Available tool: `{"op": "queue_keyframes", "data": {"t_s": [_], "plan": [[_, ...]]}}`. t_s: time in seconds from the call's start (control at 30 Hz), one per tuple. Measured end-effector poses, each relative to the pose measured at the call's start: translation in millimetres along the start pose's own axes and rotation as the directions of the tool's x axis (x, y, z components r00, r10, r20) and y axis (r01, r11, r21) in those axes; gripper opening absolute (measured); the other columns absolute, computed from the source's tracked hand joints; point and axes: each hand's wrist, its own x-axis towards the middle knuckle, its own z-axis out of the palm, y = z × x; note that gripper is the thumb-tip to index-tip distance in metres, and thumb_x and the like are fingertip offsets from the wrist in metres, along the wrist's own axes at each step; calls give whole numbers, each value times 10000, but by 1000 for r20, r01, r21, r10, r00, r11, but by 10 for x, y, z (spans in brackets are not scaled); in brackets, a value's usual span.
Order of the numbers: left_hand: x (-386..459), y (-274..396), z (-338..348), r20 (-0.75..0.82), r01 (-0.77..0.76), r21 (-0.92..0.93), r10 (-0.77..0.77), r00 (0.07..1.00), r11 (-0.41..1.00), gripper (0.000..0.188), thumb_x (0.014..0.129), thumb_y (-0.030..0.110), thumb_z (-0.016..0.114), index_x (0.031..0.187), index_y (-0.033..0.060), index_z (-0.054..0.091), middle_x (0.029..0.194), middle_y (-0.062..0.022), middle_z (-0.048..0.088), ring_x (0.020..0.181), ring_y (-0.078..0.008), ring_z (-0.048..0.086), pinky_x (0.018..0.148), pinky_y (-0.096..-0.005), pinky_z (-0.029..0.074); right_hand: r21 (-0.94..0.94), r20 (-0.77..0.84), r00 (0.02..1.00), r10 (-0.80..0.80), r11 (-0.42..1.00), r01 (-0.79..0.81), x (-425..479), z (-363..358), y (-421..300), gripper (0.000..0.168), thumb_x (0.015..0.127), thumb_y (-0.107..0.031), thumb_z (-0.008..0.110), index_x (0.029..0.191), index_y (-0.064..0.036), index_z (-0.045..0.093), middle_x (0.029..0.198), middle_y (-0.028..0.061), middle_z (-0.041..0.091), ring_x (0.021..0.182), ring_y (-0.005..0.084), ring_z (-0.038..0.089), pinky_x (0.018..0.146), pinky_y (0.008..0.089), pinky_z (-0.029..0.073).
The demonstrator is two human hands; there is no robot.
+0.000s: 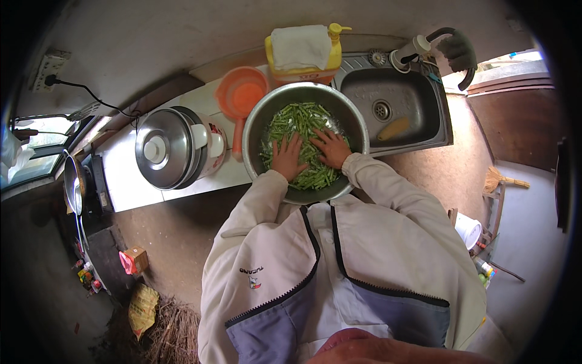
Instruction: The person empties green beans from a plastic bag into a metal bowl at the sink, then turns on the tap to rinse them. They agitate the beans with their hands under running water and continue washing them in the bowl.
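Note:
Cut green bean pieces [300, 116] lie in a large round metal basin [251, 132] at the counter's edge, in what looks like water. My left hand [288, 157] rests palm down on the beans at the left, its fingers spread. On the right, my right hand [332, 148] also lies over the beans, fingers apart and pointing up and left. Neither hand is closed around anything that shows; the undersides of both are hidden. An orange plastic dipper [243, 93] stands just left of the basin.
Right of the basin is a metal sink [409, 100] holding a yellowish elongated object [393, 128]. A lidded pot [163, 150] stands on the counter at the left. Behind the basin is a yellow pump container [336, 50] with a white cloth [301, 47] over it.

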Motion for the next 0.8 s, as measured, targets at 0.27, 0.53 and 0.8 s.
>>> {"op": "queue_keyframes", "data": {"t_s": [0.27,0.53,0.8], "plan": [[-242,232,-99,-39,-58,-62,56,998,996,778,845,460,694,1499,211,355,1615,-104,136,1460,-400,177,1127,-664,166,51,148,983,-112,993,106,-238,-41,-48,602,772,-249,723,1348,-193,560,1573,102,264,1340,390,365,994,572,433],[-76,-169,-156,-272,39,-45,-50,961,998,804,816,372,742,1501,203,357,1621,-85,136,1478,-366,143,1150,-624,145,216,-175,971,161,969,-122,193,-534,196,607,762,-143,727,1337,-243,558,1540,122,329,1272,370,455,965,516,457],[176,-159,-144,-162,-8,11,10,987,1000,832,815,436,737,1513,239,328,1616,-129,120,1483,-384,105,1142,-650,150,55,-60,998,-28,998,31,488,-115,349,647,760,-276,747,1371,-233,541,1544,125,313,1373,394,332,1034,581,370]]}}
